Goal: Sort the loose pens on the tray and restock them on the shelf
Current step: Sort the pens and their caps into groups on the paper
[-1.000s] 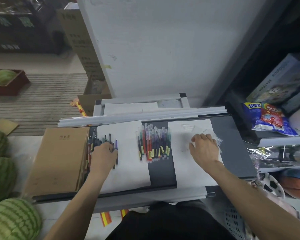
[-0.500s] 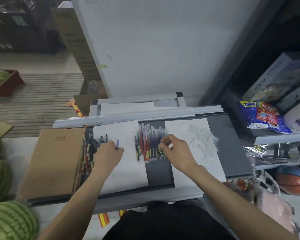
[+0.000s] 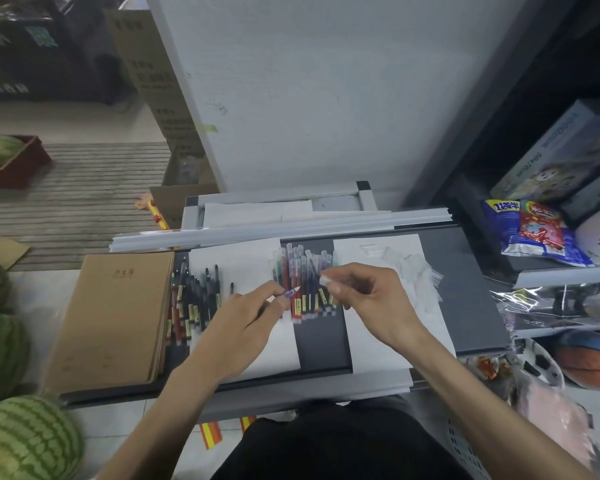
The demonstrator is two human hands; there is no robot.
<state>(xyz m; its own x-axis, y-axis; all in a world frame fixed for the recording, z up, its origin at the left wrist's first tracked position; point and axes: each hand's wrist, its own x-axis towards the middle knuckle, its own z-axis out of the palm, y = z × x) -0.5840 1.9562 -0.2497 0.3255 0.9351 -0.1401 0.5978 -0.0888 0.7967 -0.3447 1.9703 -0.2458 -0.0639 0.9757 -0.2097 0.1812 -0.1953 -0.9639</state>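
Thumb and fingers of your left hand (image 3: pixel 250 317) pinch a slim purple pen (image 3: pixel 291 292), whose bare white tip points right and slightly up. Your right hand (image 3: pixel 371 296) pinches a small clear plastic cap (image 3: pixel 325 280) between thumb and forefinger. The cap is just beside the pen's tip but not touching it.

Both hands hover over a dark grey flat tray (image 3: pixel 465 292) directly in front of you. Under them lies a row of capped pens in red, green, blue and purple (image 3: pixel 302 268), side by side. The row spans the dark strip between a left white paper sheet (image 3: pixel 236 261) and a right white paper sheet (image 3: pixel 371 351).

At the left sheet's far edge you have a heap of dark-tipped pens with yellow labels (image 3: pixel 194 299). It lies just beside a stack of brown paper notebooks (image 3: pixel 118 317) at the tray's left end. Loose clear caps (image 3: pixel 409 268) are scattered on the right sheet, beyond your right hand.

Striped green watermelons (image 3: pixel 21 441) sit on the floor to your left. A blue and red snack bag (image 3: pixel 530 233) lies on the grey shelf (image 3: pixel 561 277) at your right, and an orange basketball (image 3: pixel 589 365) sits below it.
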